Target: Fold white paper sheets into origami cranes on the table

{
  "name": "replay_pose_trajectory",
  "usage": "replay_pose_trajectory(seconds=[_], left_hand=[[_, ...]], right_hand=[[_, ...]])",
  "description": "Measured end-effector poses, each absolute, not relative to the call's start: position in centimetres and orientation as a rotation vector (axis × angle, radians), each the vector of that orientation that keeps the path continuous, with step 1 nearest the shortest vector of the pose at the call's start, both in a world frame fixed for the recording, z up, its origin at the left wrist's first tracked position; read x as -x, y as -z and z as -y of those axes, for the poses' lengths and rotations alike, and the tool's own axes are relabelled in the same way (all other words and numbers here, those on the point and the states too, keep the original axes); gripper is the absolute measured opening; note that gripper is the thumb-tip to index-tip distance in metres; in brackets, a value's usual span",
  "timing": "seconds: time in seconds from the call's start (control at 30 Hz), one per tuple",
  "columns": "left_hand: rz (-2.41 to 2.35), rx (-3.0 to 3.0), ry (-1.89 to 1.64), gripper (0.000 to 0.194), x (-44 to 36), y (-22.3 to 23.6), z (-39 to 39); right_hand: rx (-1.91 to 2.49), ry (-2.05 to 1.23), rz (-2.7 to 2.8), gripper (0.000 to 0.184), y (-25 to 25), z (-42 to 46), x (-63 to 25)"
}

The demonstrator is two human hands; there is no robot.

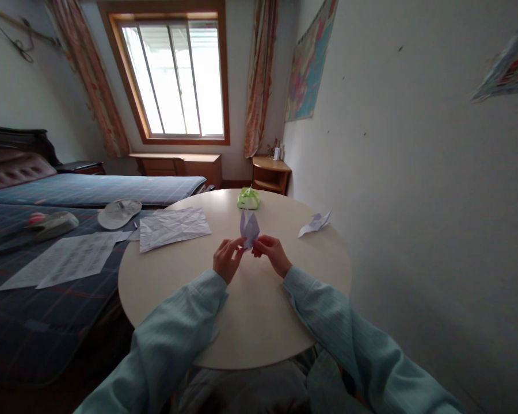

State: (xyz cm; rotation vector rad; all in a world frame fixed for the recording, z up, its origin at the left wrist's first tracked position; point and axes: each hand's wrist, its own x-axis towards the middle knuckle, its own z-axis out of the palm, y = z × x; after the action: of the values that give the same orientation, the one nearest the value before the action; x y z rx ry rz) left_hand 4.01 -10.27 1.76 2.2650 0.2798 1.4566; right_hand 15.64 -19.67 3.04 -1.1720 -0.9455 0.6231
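A small folded paper figure [249, 226], pale violet-white with pointed tips at the top, is held upright over the middle of the round table [250, 310]. My left hand [228, 259] pinches its lower left edge between thumb and fingers. On the lower right edge, the fingertips of my right hand [273, 252] are closed on the same paper. Another folded paper piece [314, 224], crane-like with pointed ends, lies on the table to the right. Behind the held paper sits a green and white soft tissue pack [248, 198].
Creased white paper [175, 227] lies at the table's left edge. On the bed [86, 310] beside it are printed sheets [75, 261] and a light cap [120, 214]. A white wall [414, 201] stands close on the right. A corner cabinet [271, 168] is at the back.
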Motion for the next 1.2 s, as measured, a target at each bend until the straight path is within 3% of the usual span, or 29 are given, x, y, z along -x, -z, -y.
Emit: replay_pose_trajectory(seconds=[0.17, 0.57, 0.7, 1.0, 1.2], left_hand=[[-0.311, -2.236, -1.442, 0.03, -4.1, -1.5, 10.1], [-0.291, -2.224, -1.311, 0.035, -4.4, -1.4, 10.2], [-0.372, -2.189, -1.238, 0.021, -4.5, -1.3, 10.2], [-0.442, -2.161, -0.737, 0.031, -4.6, -0.9, 10.0], [-0.355, -1.959, -0.648, 0.035, -5.3, -0.4, 9.9]], right_hand=[[1.175, -0.607, 0.946, 0.026, -3.0, 19.6, -15.8], [1.099, -0.794, 0.716, 0.026, -2.6, 19.3, -15.9], [1.072, -0.77, 0.659, 0.027, -2.3, 19.2, -16.2], [1.036, -0.717, 0.647, 0.033, -2.0, 19.0, -16.6], [1.081, -0.707, 0.775, 0.034, -2.2, 19.2, -16.1]])
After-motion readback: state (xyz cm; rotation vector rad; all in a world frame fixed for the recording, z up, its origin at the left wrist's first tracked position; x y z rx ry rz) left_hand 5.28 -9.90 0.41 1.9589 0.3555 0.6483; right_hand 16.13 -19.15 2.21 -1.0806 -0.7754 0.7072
